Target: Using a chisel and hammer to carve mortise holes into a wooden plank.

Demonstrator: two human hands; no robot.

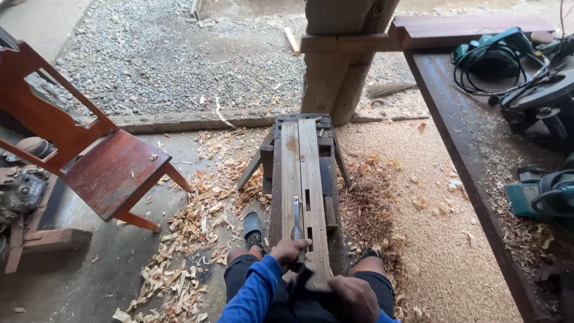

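- Chisel [297, 220] stands blade-down on two pale wooden planks [302, 179] lying along a narrow sawhorse [275, 173], straddled by the seated person.
- Left hand [289, 251] is closed around the chisel's handle.
- Right hand [354, 297] is closed on a dark mallet-like tool [306, 281].
- Wood shavings [191, 227] litter the floor; a red chair [95, 155] stands left.

Probably an open-air carpentry workshop: wood shavings [185, 239], sawdust, power tools [526, 72] on a workbench [478, 179].
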